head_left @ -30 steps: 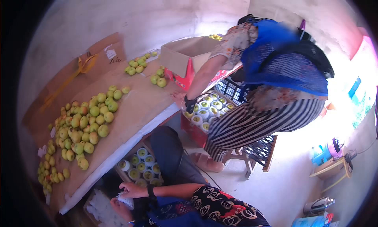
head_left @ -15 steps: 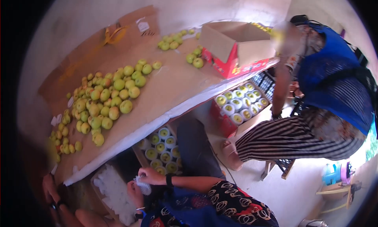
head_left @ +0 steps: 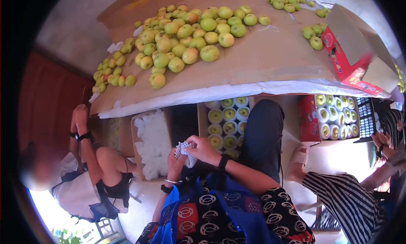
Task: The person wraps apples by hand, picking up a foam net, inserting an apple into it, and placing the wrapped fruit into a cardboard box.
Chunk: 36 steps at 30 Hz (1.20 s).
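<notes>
Cardboard-covered bench is carrying a heap of green apples above two open boxes. Below its edge, the person's left hand and right hand are meeting over a white foam net sleeve, fingers of both closing around it. Just beside them, a carton of loose foam sleeves is sitting next to a box of wrapped apples. At left, a co-worker is crouching.
</notes>
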Each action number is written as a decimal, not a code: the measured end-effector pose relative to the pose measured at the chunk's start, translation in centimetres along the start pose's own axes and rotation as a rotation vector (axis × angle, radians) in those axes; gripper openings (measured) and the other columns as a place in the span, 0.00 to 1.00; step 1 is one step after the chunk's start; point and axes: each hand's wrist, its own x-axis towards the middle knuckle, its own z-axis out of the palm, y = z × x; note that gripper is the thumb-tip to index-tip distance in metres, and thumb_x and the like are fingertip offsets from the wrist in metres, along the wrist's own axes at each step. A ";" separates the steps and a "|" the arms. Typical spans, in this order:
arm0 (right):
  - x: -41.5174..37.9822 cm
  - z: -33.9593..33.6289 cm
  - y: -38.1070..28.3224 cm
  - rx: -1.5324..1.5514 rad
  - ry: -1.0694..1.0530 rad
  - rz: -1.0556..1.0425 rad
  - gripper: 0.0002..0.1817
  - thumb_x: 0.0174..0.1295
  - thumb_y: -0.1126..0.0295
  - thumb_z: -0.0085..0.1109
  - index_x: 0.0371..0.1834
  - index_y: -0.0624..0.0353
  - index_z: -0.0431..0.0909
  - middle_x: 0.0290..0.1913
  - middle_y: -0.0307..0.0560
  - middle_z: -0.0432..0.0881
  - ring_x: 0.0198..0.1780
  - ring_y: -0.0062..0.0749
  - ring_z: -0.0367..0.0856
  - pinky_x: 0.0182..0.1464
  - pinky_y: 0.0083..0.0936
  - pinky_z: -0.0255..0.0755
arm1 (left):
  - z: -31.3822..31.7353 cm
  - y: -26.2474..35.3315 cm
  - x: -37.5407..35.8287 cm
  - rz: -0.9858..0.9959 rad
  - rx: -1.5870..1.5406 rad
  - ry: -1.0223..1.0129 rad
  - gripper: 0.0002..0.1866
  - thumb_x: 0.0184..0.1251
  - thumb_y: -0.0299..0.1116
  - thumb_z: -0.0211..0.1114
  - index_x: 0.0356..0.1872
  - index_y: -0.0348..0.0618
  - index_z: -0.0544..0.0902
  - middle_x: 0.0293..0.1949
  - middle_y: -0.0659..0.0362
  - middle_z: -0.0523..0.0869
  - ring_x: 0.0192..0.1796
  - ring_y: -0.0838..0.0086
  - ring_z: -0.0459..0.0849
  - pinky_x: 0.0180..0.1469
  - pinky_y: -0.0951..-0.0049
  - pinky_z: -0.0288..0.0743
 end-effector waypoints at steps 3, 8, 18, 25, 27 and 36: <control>0.4 -0.2 1.0 0.050 -0.184 0.096 0.19 0.49 0.61 0.67 0.36 0.65 0.76 0.26 0.42 0.79 0.28 0.21 0.76 0.31 0.21 0.71 | -0.6 -0.6 0.7 0.270 0.165 0.163 0.13 0.55 0.22 0.57 0.43 0.39 0.74 0.38 0.62 0.78 0.39 0.80 0.75 0.42 0.78 0.71; 0.2 0.3 1.3 -0.008 -0.118 0.010 0.21 0.44 0.59 0.66 0.31 0.66 0.73 0.29 0.59 0.78 0.32 0.44 0.79 0.35 0.35 0.70 | 0.0 0.9 2.7 0.365 0.408 0.229 0.07 0.58 0.22 0.52 0.38 0.36 0.71 0.33 0.57 0.74 0.37 0.75 0.72 0.41 0.73 0.69; 0.2 -0.4 0.6 -0.116 0.066 0.009 0.11 0.42 0.72 0.61 0.29 0.63 0.71 0.28 0.54 0.76 0.33 0.50 0.77 0.35 0.40 0.70 | 1.3 0.1 3.2 0.332 0.525 0.209 0.14 0.61 0.28 0.54 0.46 0.33 0.71 0.39 0.51 0.78 0.41 0.69 0.76 0.45 0.69 0.70; 1.4 -1.5 1.3 -0.267 0.132 -0.025 0.10 0.45 0.77 0.56 0.32 0.60 0.68 0.30 0.53 0.75 0.37 0.53 0.76 0.37 0.43 0.69 | 0.1 -1.3 2.7 0.358 0.500 0.222 0.13 0.61 0.27 0.53 0.46 0.33 0.72 0.38 0.52 0.78 0.40 0.68 0.76 0.45 0.68 0.70; 1.8 -1.6 1.3 -0.247 0.170 -0.013 0.11 0.46 0.79 0.55 0.33 0.60 0.67 0.30 0.53 0.75 0.37 0.54 0.76 0.37 0.43 0.69 | -0.7 -1.4 2.9 0.244 0.442 0.162 0.13 0.61 0.27 0.53 0.46 0.33 0.73 0.38 0.53 0.79 0.40 0.69 0.76 0.44 0.68 0.70; 1.4 -1.5 1.7 -0.248 0.067 -0.017 0.10 0.50 0.78 0.51 0.38 0.61 0.72 0.34 0.56 0.78 0.38 0.54 0.77 0.41 0.42 0.72 | 2.3 -1.4 2.5 0.229 0.373 -0.021 0.16 0.59 0.27 0.58 0.48 0.32 0.73 0.38 0.54 0.80 0.39 0.71 0.77 0.44 0.70 0.71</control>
